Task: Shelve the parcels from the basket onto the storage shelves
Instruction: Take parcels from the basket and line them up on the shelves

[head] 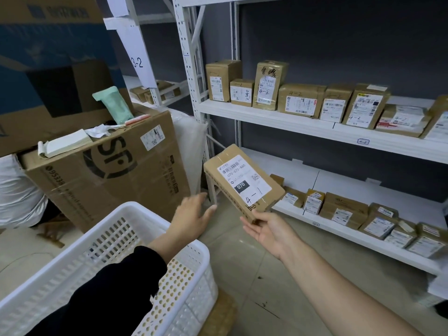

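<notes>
- Parcel (pixel 242 184): a flat, brown cardboard box with clear tape across it, held up in the air and tilted, its far end raised towards the shelf upright.
- Its white shipping label (pixel 246 174) carries a barcode, the printed code "070-070-A80", a small QR square, a black patch reading "070", and "4-1" handwritten at the near end.
- My view has the right hand (pixel 269 232) pinching the parcel's near corner, thumb on the edge. The fingers appear to curl beneath the box, though the underside is hidden from me.
- I see the left hand (pixel 191 219) holding nothing, fingers straight and slightly spread, palm down just beyond the far rim of the white plastic basket (pixel 194 284); a black sleeve covers that forearm.
- The parcel hangs in front of the lower shelf (pixel 303 173) of the white metal rack, near its left end and clear of it.
- A row of small labelled parcels (pixel 344 209) sits further right on that shelf.
- The middle shelf (pixel 278 122) holds upright boxes (pixel 300 100) marked "4-2", and a "4-2" tag (pixel 363 141) sits on its front edge.
- A large SF carton (pixel 109 170) leans at left behind the basket.
</notes>
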